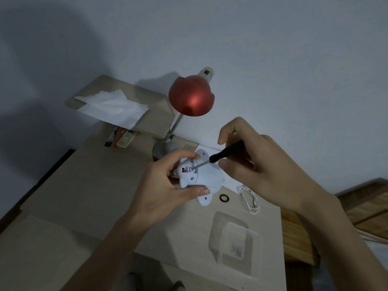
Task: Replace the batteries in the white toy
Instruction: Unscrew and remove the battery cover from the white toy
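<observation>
My left hand (161,185) grips the white toy (202,175) above the desk, underside turned up toward me. A small recess on its underside shows an orange part inside. My right hand (258,164) holds a screwdriver (222,155) with a black handle. Its metal tip rests in the recess of the toy, beside the orange part. A clear plastic box (236,244) near the desk's front right holds small silver items that may be batteries; they are too small to tell.
A red desk lamp (191,97) stands behind the toy. A black ring (224,198) and a coiled white cable (249,199) lie to the right. White paper (228,181) is under the toy. A raised shelf (151,122) carries a tissue (113,106).
</observation>
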{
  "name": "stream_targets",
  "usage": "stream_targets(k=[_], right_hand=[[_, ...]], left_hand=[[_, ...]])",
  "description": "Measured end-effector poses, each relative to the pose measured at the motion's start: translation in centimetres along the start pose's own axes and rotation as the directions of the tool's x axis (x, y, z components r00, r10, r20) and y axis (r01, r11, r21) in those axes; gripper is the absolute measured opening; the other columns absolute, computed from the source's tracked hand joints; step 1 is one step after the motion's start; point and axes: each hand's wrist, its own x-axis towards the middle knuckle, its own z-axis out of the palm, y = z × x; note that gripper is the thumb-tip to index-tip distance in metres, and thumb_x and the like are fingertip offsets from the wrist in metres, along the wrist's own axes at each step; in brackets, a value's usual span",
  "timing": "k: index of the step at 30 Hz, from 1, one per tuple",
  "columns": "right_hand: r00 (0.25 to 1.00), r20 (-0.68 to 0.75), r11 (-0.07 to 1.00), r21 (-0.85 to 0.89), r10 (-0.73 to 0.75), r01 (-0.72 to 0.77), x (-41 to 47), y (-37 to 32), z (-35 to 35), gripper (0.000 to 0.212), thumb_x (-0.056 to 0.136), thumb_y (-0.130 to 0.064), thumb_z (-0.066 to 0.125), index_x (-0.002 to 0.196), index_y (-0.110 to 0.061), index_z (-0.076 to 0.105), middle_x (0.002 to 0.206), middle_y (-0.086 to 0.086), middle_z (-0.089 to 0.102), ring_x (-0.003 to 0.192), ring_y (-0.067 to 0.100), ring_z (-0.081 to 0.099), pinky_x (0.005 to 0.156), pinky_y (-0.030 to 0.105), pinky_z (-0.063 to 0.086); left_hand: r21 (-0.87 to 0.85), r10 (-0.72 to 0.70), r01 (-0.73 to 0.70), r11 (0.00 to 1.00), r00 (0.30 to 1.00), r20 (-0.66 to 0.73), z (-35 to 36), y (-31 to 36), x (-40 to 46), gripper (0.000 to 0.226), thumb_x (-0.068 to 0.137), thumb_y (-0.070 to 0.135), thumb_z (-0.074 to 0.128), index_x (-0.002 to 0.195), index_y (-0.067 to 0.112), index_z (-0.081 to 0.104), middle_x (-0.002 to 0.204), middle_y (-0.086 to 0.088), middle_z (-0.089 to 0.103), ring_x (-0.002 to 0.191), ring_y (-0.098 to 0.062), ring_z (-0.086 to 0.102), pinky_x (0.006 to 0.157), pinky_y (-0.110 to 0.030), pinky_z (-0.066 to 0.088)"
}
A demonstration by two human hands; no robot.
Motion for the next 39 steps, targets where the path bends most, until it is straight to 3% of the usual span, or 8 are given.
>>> stream_targets(k=[3, 7, 15, 20, 23, 27, 35, 39], right_hand=[[1.000, 0.013, 0.997, 0.076, -0.009, 0.008, -0.2, -0.2, -0.3, 0.023, 0.098, -0.008, 0.062, 0.109, -0.021, 0.047, 0.071, 0.010, 0.057, 0.057, 0.020, 0.042, 0.054, 0.030, 0.037], [1.000, -0.017, 0.996, 0.084, 0.003, -0.002, -0.2, 0.1, 0.1, 0.016, 0.099, -0.011, 0.066, 0.101, -0.017, 0.051, 0.069, 0.010, 0.059, 0.057, 0.021, 0.044, 0.053, 0.029, 0.037], [0.992, -0.121, 0.996, -0.077, -0.046, 0.037, -0.2, 0.1, 0.9, 0.024, 0.092, -0.041, 0.068, 0.091, -0.027, 0.049, 0.058, -0.006, 0.049, 0.052, 0.015, 0.042, 0.052, 0.016, 0.030], [0.999, -0.027, 0.995, 0.094, -0.029, 0.031, -0.4, -0.6, 0.2, 0.025, 0.096, -0.008, 0.069, 0.107, -0.023, 0.051, 0.075, 0.001, 0.059, 0.060, 0.020, 0.049, 0.053, 0.027, 0.041], [0.998, -0.054, 0.998, 0.058, -0.028, 0.031, -0.4, -0.3, 0.5, 0.018, 0.095, -0.013, 0.072, 0.097, -0.022, 0.056, 0.074, -0.001, 0.065, 0.060, 0.024, 0.055, 0.056, 0.039, 0.045], [0.988, -0.150, 0.999, -0.021, -0.042, 0.040, -0.4, 0.1, 1.0, 0.019, 0.089, -0.023, 0.080, 0.086, -0.020, 0.061, 0.065, -0.007, 0.061, 0.058, 0.016, 0.055, 0.053, 0.018, 0.039], [0.984, -0.151, 0.978, -0.200, -0.095, 0.063, -0.6, 0.9, 0.8, 0.015, 0.082, -0.025, 0.086, 0.088, -0.020, 0.074, 0.072, -0.018, 0.066, 0.060, 0.003, 0.057, 0.060, 0.008, 0.040], [0.981, -0.154, 0.965, -0.253, -0.115, 0.073, -0.7, 1.4, 1.3, 0.014, 0.082, -0.032, 0.079, 0.091, -0.021, 0.079, 0.079, -0.011, 0.076, 0.064, 0.010, 0.067, 0.062, 0.020, 0.051]], left_hand=[[-0.006, -0.003, 0.003, 1.000, 1.000, 0.011, 0.2, 0.4, -0.1, 0.060, 0.059, 0.037, 0.089, 0.113, 0.038, 0.064, 0.109, 0.018, 0.072, 0.099, -0.005, 0.073, 0.066, -0.025, 0.064], [0.002, 0.006, -0.006, 1.000, 1.000, -0.021, 0.0, 0.2, -0.1, 0.061, 0.063, 0.018, 0.096, 0.113, 0.036, 0.066, 0.105, 0.016, 0.073, 0.096, -0.006, 0.073, 0.069, -0.022, 0.062], [0.002, -0.006, 0.006, 1.000, 1.000, -0.012, -0.1, 0.1, -0.5, 0.061, 0.063, 0.023, 0.094, 0.116, 0.029, 0.066, 0.106, 0.016, 0.073, 0.099, -0.005, 0.073, 0.068, -0.023, 0.063], [0.028, 0.002, -0.002, 1.000, 1.000, 0.003, 0.2, 0.0, -0.7, 0.062, 0.065, 0.017, 0.096, 0.119, 0.025, 0.066, 0.109, 0.016, 0.073, 0.102, -0.006, 0.072, 0.075, -0.022, 0.062], [0.025, 0.003, -0.003, 1.000, 1.000, -0.009, 0.2, -0.2, -0.7, 0.063, 0.065, 0.018, 0.097, 0.120, 0.023, 0.067, 0.109, 0.014, 0.073, 0.102, -0.009, 0.073, 0.076, -0.025, 0.063], [0.016, 0.007, -0.007, 1.000, 1.000, -0.003, 0.2, -0.2, -0.9, 0.063, 0.065, 0.019, 0.097, 0.119, 0.024, 0.067, 0.108, 0.014, 0.073, 0.102, -0.009, 0.073, 0.075, -0.024, 0.062], [0.007, 0.005, -0.005, 1.000, 1.000, 0.000, 0.1, -0.6, -0.8, 0.063, 0.065, 0.015, 0.096, 0.119, 0.026, 0.066, 0.107, 0.016, 0.072, 0.101, -0.010, 0.073, 0.074, -0.020, 0.059], [-0.006, -0.004, 0.004, 1.000, 1.000, -0.008, 0.2, -1.2, -0.7, 0.062, 0.065, 0.016, 0.097, 0.118, 0.025, 0.066, 0.107, 0.014, 0.072, 0.103, -0.015, 0.072, 0.073, -0.020, 0.059]])
